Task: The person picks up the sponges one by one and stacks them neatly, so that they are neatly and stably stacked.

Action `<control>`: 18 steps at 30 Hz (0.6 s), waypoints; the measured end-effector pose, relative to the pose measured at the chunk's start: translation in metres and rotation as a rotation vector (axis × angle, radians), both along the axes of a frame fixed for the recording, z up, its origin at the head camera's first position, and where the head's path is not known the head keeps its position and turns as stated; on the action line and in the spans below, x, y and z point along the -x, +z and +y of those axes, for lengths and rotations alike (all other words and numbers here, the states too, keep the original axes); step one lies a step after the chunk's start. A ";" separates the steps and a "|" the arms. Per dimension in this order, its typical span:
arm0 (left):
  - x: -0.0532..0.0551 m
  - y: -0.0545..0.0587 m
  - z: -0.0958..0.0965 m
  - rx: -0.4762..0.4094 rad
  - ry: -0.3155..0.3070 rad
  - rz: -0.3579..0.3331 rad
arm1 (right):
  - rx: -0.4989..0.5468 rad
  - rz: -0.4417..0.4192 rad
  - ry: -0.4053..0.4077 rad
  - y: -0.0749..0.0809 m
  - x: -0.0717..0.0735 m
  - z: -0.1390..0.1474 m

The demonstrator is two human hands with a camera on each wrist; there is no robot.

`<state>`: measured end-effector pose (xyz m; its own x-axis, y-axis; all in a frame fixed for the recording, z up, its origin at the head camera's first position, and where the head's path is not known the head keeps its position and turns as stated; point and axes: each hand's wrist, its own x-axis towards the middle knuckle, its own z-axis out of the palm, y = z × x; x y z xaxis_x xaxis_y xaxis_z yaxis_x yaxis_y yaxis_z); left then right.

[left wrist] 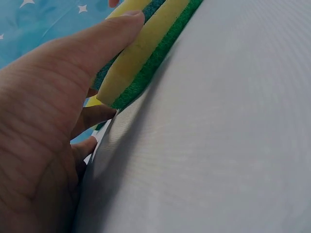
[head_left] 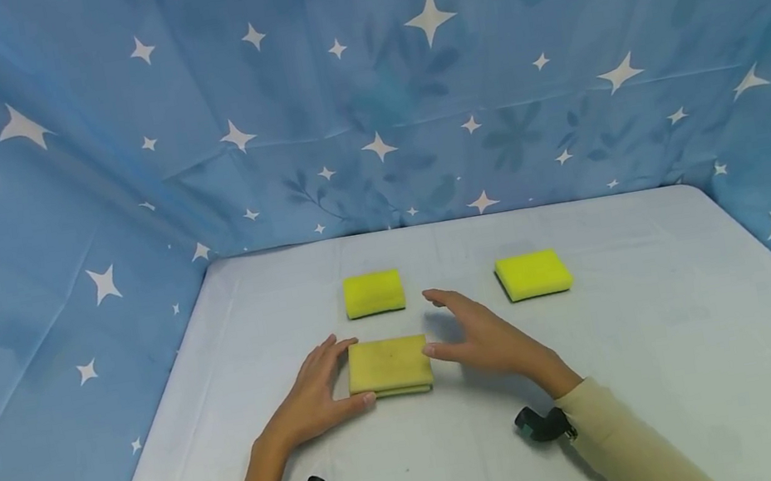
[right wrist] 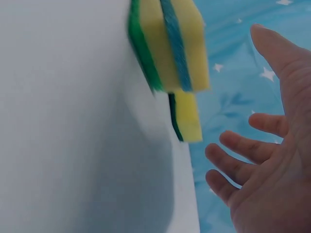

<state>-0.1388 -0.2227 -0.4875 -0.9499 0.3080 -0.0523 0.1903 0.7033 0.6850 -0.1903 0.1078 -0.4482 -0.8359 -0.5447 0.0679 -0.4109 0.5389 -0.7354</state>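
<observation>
Two sponges lie stacked near the table's middle. The upper sponge is yellow over a blue-teal scouring layer; the lower sponge is yellow over green. My left hand is at the stack's left end, with the thumb on the near side of the upper sponge and the forefinger at its far left corner. My right hand stands beside the right end, fingers spread, thumb tip close to the upper sponge's edge in the head view. In the right wrist view this hand holds nothing and looks apart from the stack.
Behind the stack lies another yellow sponge, dark side down. A brighter yellow sponge lies farther right, beyond my right hand. The white-covered table is bordered by blue star-patterned curtains at the back and sides.
</observation>
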 end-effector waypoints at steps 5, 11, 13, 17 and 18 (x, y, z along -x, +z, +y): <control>0.001 -0.001 -0.001 -0.003 -0.004 0.006 | 0.005 0.001 -0.061 0.006 0.010 0.016; 0.002 -0.001 0.000 -0.005 -0.006 0.010 | 0.015 0.007 -0.144 0.012 0.022 0.037; 0.002 -0.001 0.000 -0.003 -0.007 0.008 | 0.016 0.011 -0.164 0.012 0.026 0.044; 0.001 0.000 -0.001 -0.002 -0.010 0.014 | 0.003 0.021 -0.199 0.012 0.034 0.058; 0.001 0.000 -0.002 -0.004 -0.009 0.016 | -0.002 0.025 -0.205 0.012 0.036 0.061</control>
